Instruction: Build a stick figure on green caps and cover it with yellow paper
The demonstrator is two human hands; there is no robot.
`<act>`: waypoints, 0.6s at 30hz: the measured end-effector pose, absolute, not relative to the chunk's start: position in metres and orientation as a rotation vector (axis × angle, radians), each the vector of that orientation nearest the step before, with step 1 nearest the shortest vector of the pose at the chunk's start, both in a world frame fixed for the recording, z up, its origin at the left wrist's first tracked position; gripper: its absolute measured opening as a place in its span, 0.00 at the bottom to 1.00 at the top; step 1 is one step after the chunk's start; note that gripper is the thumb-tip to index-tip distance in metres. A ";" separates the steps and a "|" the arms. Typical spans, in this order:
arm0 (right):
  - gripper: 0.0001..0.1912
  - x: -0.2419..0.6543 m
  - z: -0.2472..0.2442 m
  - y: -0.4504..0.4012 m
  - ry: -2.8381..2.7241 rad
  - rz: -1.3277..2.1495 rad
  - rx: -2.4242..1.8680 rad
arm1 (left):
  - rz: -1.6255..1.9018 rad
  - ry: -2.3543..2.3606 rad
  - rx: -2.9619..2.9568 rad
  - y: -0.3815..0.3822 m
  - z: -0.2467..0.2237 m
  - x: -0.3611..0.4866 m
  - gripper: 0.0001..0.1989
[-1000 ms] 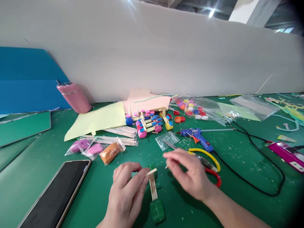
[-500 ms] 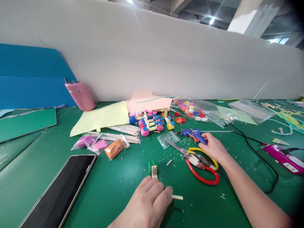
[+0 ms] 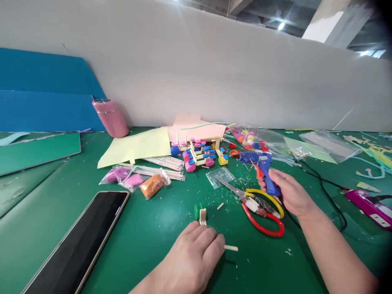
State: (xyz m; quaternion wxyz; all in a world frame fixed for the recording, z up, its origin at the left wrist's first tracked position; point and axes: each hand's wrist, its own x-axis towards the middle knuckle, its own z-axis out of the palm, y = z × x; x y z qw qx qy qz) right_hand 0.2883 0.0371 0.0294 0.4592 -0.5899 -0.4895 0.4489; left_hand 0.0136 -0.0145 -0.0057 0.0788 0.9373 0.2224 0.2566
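My right hand (image 3: 292, 192) is closed round the handle of a blue hot glue gun (image 3: 263, 169) with an orange trigger, its nozzle pointing left, held just above the table. My left hand (image 3: 196, 253) rests low on the green table, fingers closed on pale wooden sticks (image 3: 202, 216). These sticks are stacked against a green bottle cap (image 3: 198, 211) just beyond the fingertips. A single stick end (image 3: 231, 248) pokes out to the right of this hand; most of what lies under it is hidden. Scissors (image 3: 260, 206) with one red and one yellow handle lie between the hands.
A phone (image 3: 79, 241) lies at left, near bagged clay (image 3: 152, 185). Stick-and-cap pieces (image 3: 199, 155) stand at the back beside yellow paper (image 3: 137, 147) and a bag of caps (image 3: 251, 141). A pink cup (image 3: 110, 118) stands by the wall; a magenta power strip (image 3: 369, 206) is at right.
My right hand has lifted the glue gun off the table and turned it more upright, its grip now in the palm. My left hand stays in place on the sticks. The view has shifted slightly.
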 end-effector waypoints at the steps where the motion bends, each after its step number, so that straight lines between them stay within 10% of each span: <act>1: 0.13 0.281 0.031 0.034 -1.197 1.171 -1.372 | 0.750 0.658 2.820 -0.015 -0.004 0.013 0.11; 18: 0.09 0.252 0.036 -0.022 -1.636 1.210 -1.418 | 1.296 0.679 2.931 -0.014 -0.027 0.027 0.13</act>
